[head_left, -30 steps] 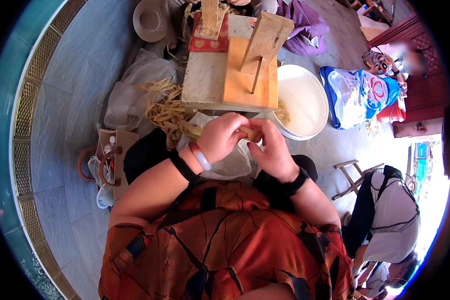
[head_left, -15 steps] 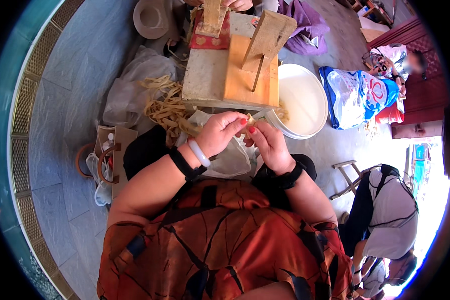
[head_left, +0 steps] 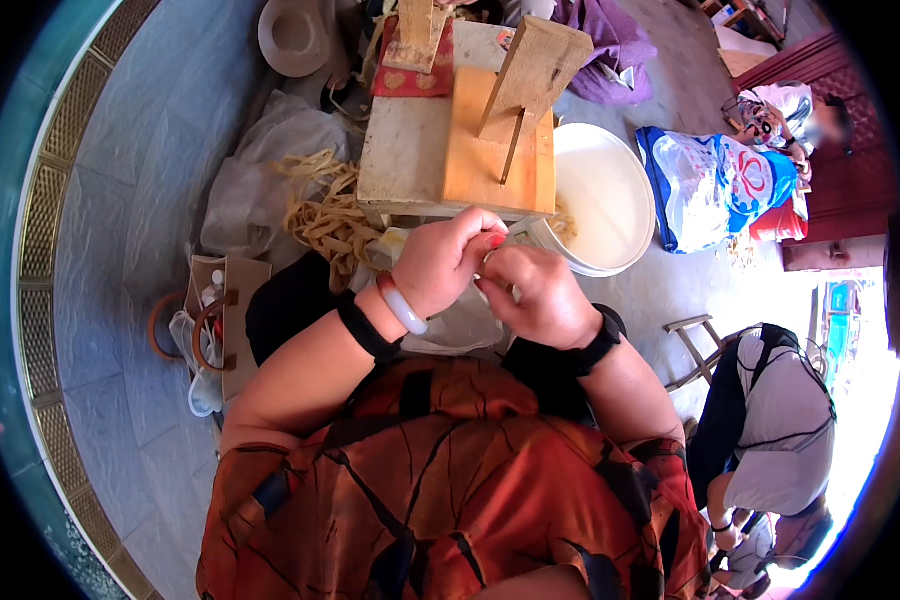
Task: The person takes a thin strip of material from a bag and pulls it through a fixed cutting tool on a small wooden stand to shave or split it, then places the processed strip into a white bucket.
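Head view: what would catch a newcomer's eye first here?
A rust-orange patterned shirt fills the lower middle. Just above, the left hand and right hand come close together near the centre, whatever they may hold mostly hidden. Beyond them, a wooden block stands on an orange-tan board, with a white bucket to its right and tan strips heaped leftward.

Beyond the left hand (head_left: 438, 265) and right hand (head_left: 547, 295), a wooden block (head_left: 535, 80) obstructs; a white bucket (head_left: 622, 232) stands to its right. Over the tabletop (head_left: 400, 165), left of the block, lies room.
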Available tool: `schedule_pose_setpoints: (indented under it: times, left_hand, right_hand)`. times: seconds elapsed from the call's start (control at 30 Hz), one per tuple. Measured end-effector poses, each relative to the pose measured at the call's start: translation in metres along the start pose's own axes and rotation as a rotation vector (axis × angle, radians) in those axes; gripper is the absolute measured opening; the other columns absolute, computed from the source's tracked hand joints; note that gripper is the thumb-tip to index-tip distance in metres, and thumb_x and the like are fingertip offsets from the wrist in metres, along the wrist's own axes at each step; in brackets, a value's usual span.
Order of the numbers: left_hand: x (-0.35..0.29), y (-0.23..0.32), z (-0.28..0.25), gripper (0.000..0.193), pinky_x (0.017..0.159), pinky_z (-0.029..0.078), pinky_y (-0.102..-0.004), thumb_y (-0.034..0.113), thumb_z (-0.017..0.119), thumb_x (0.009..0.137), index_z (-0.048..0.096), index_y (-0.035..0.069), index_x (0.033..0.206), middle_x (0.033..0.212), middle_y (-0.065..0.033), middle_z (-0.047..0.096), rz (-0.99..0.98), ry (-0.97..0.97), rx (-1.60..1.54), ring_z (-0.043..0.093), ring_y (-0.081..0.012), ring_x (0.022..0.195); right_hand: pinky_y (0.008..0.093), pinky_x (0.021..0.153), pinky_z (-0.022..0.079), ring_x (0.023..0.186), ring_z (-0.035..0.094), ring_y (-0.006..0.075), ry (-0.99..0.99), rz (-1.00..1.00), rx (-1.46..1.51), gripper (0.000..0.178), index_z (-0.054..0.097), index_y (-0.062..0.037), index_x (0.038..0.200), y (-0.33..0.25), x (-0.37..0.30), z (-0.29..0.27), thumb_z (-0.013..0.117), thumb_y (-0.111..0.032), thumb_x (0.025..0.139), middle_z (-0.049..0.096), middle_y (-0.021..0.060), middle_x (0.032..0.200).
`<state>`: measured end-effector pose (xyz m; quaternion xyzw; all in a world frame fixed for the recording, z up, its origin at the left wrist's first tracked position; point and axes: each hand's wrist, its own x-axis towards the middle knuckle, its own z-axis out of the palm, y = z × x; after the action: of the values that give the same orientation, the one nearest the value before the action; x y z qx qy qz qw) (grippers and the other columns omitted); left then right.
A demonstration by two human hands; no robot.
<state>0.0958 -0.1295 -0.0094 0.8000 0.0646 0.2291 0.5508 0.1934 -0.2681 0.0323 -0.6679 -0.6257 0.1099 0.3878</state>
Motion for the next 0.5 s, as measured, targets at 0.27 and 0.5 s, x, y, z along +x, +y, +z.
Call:
schedule_pose_setpoints:
  times: [0.27, 0.5]
  left_hand:
    - [0.031, -0.006, -0.057, 0.027, 0.059, 0.040, -0.0206, 0.024, 0.050, 0.098, 0.057, 0.001, 0.086, 0.070, 0.0008, 0.055, -0.497, -0.504, -0.175, 0.046, -0.0052, 0.062]
    - [0.096, -0.011, -0.042, 0.025, 0.061, 0.044, -0.0285, 0.020, 0.053, 0.095, 0.058, -0.002, 0.086, 0.072, -0.0051, 0.063, -0.151, -0.074, 0.036, 0.057, -0.0121, 0.066]
  right_hand:
    - [0.0332, 0.057, 0.049, 0.062, 0.060, 0.0272, 0.159, 0.140, 0.013, 0.015, 0.055, -0.0031, 0.084, 0.032, 0.000, -0.024, 0.063, 0.006, 0.075, 0.059, 0.0101, 0.072]
    - [0.0345, 0.057, 0.049, 0.063, 0.061, 0.0258, 0.342, 0.170, -0.186, 0.008, 0.056, -0.0027, 0.088, 0.076, 0.050, -0.037, 0.059, 0.001, 0.082, 0.063, 0.0100, 0.080]
